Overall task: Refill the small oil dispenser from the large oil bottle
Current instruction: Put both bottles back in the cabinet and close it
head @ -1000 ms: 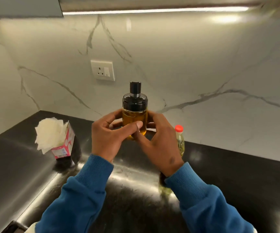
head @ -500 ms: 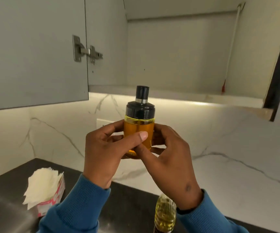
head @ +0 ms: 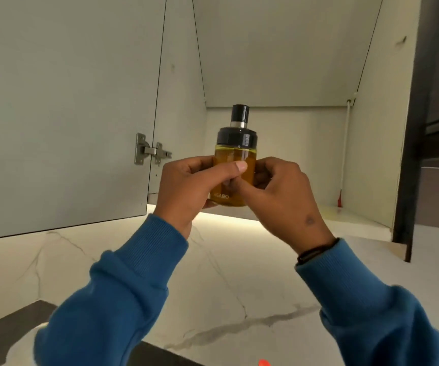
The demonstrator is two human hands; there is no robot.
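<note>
- Head view: the small oil dispenser (head: 235,165) is held up in the middle of the frame, upright, its long axis vertical and its black cap (head: 237,128) on top, clear of both hands.
- The glass body shows amber oil nearly to the cap, so I'd judge the refill done and the dispenser headed for storage.
- The left hand (head: 192,188) wraps the body from the left; its thumb lies across the front of the glass and its fingers (head: 213,165) curl round behind, clamped on the dispenser.
- The right hand (head: 284,196) closes on it from the right, its fingers (head: 268,170) curled against the side and lower part of the glass.
- Directly behind and above the dispenser stands the open wall cabinet (head: 279,62); its shelf edge (head: 345,215) runs below the hands at centre right, and the hinged door (head: 62,114) fills the upper left.
- Both hands are equally near, and the shelf lies beyond them, so the move would be a forward push with the axis kept upright.
- An orange-red cap (head: 263,362) peeks in at the bottom edge, probably the large oil bottle, above a strip of dark table (head: 7,328) at lower left.
</note>
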